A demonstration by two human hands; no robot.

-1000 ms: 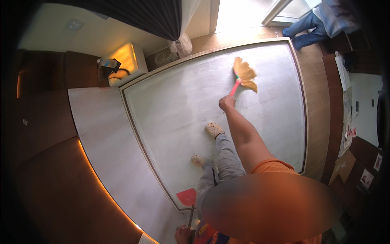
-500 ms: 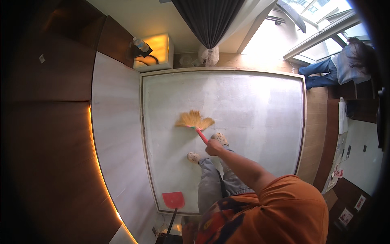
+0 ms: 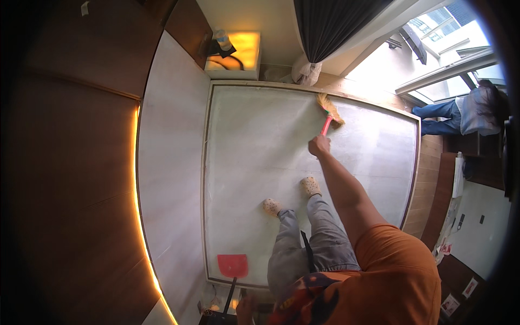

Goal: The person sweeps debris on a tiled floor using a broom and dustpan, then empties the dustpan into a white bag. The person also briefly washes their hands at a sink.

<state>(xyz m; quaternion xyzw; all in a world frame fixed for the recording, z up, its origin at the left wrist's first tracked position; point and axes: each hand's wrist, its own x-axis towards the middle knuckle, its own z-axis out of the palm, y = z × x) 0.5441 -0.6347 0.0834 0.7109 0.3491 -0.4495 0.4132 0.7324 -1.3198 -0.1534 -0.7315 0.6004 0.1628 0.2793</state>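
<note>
With my right arm stretched far forward, my right hand [image 3: 319,145] is closed around the red handle of a broom [image 3: 326,125]. The broom's straw bristles touch the pale platform [image 3: 260,130] close to its far edge. At the lower edge of the view, part of my left hand [image 3: 246,310] shows in shadow beside my shirt, its fingers too dark to make out. Just left of it is a red dustpan [image 3: 233,265] with a dark handle, over the platform's near left corner. Whether my left hand touches that handle cannot be seen.
My feet in speckled clogs [image 3: 311,186] stand on the platform, which has a raised wooden rim. A glowing box [image 3: 244,49] with a bottle on it stands far left, near a gathered dark curtain [image 3: 336,27]. Another person [image 3: 460,116] bends by the window at the right.
My right hand has swung the broom forward and to the right, from near my feet to the platform's far edge. The view has shifted a little; the dustpan stays about where it was.
</note>
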